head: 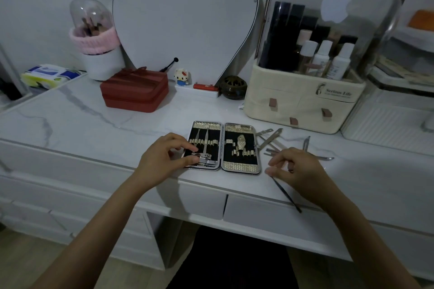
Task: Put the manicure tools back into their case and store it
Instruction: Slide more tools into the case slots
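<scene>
Manicure case (224,146), black-lined and silver-framed, lies open flat just left of the right hand (297,169), which pinches a thin dark tool (287,195) angled back toward the wrist, while the left hand (164,156) presses fingertips on its near half.

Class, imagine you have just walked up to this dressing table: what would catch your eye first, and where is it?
First, the open manicure case lying flat near the table's front edge, the left hand resting on its left half. Next, the loose metal tools scattered just right of it, the right hand holding a thin dark one. Behind stands a clear-lidded cosmetics organiser.
</scene>
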